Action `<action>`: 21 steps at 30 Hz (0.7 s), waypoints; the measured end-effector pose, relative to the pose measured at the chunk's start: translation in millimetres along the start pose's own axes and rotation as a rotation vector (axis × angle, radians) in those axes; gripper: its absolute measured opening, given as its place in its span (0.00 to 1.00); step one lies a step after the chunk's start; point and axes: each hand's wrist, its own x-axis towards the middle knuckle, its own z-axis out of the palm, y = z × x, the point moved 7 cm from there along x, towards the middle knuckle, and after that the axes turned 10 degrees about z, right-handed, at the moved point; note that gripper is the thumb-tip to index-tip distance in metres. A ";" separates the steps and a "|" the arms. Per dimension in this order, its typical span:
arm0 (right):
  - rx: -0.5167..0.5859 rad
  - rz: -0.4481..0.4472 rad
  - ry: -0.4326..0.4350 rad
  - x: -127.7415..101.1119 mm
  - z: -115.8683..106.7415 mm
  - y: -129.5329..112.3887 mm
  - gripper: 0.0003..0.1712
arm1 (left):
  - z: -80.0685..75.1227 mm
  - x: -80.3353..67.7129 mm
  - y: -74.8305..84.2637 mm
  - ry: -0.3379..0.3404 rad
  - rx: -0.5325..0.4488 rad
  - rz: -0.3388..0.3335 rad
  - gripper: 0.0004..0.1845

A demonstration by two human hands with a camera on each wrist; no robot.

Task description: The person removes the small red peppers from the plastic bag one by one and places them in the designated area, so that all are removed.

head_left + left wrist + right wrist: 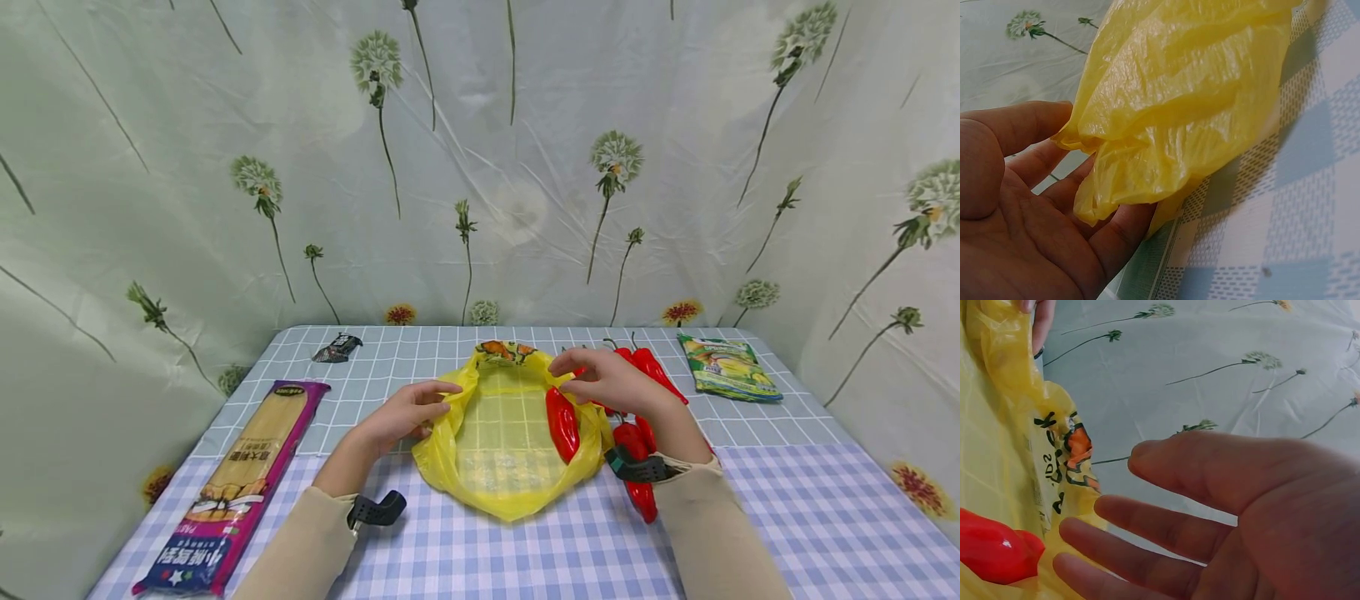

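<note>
We hold the yellow bag (504, 433) spread on the worktop (787, 500): our left hand (405, 412) has its grip clamped on the bag's left rim, our right hand (607, 379) rests with loose, parted fingers at the right rim, just above a red pepper (561, 423) inside the bag.

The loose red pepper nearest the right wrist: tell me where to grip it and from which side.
Probably grip the glossy red pepper across its fat middle, from above. It lies flat on the checked tablecloth beside the yellow plastic bag, partly under the right forearm. The right hand is closest; its fingers look relaxed.
</note>
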 end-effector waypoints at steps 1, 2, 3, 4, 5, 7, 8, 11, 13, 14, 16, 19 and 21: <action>0.003 0.008 -0.005 0.7 0.8 1.0 0.17 | 0.0 0.1 0.2 0.000 0.001 0.001 0.18; 0.006 0.020 -0.010 1.2 1.7 2.2 0.17 | 0.0 0.2 0.3 -0.001 0.002 0.003 0.18; 0.007 0.030 -0.014 1.7 2.6 3.2 0.17 | 0.0 0.2 0.4 -0.002 0.003 0.002 0.18; 0.007 0.049 -0.012 2.2 3.1 4.8 0.18 | 0.0 0.1 0.6 -0.002 0.003 0.002 0.18; 0.004 0.065 -0.010 2.6 3.5 6.0 0.18 | -0.1 0.3 0.7 -0.003 0.003 0.003 0.18; 0.002 0.092 -0.007 3.2 4.1 8.0 0.19 | -0.2 0.4 0.9 -0.004 0.005 0.004 0.18; 0.003 0.109 -0.005 3.4 4.2 9.1 0.20 | -0.3 0.6 0.9 -0.005 0.005 0.006 0.18; 0.002 0.149 0.001 4.1 4.2 11.9 0.20 | -0.5 0.7 0.8 -0.005 0.006 0.009 0.18; -0.003 0.167 -0.003 4.9 5.1 13.4 0.20 | -0.6 0.6 0.4 -0.004 0.007 0.006 0.18; -0.006 0.175 -0.002 5.4 5.4 14.2 0.20 | -0.6 0.5 0.0 -0.003 0.007 0.004 0.18; -0.018 0.188 -0.003 6.1 6.2 15.5 0.20 | -0.6 0.4 -0.6 0.001 0.006 -0.001 0.18; -0.031 0.202 -0.002 7.3 7.5 17.0 0.20 | -0.3 0.2 -1.2 0.005 0.003 -0.007 0.17; -0.041 0.205 -0.008 7.9 9.2 17.5 0.21 | -0.2 0.3 -1.2 0.005 0.002 -0.007 0.17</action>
